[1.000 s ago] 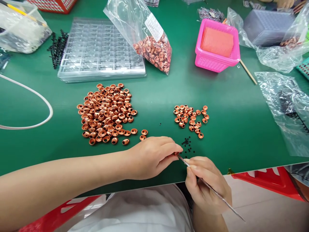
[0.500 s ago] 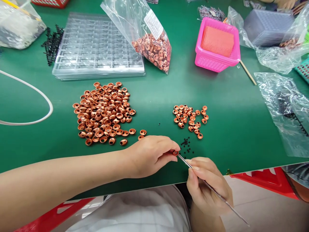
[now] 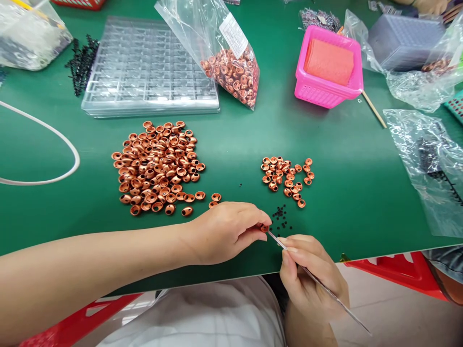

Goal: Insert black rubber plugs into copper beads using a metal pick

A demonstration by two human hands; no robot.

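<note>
Between the thumb and fingertips of my left hand [image 3: 226, 231] is a small copper-coloured cup [image 3: 265, 228], pinched close to the table's front edge. My right hand [image 3: 314, 274] grips a thin metal tweezer-like tool [image 3: 325, 287] like a pen, its tip at the cup; whether the tip is inside the cup cannot be made out. Tiny black pieces [image 3: 281, 212] lie scattered just beyond the tool tip. A large pile of copper-coloured cups [image 3: 159, 168] sits to the left, and a smaller group of the same cups [image 3: 285, 174] is on the right.
Stacked clear plastic trays [image 3: 152, 103] lie at the back left, with a bag of copper cups [image 3: 235, 79] against them. A pink basket [image 3: 327, 99] holds an orange-red block. Clear bags [image 3: 423, 168] lie at the right; a white cord loop [image 3: 72, 149] enters from the left. Another person's hand [image 3: 430, 6] shows top right.
The view has shifted slightly, so the table items appear a little further right. My hands keep nearly the same pose, with the cup and tool still together.
</note>
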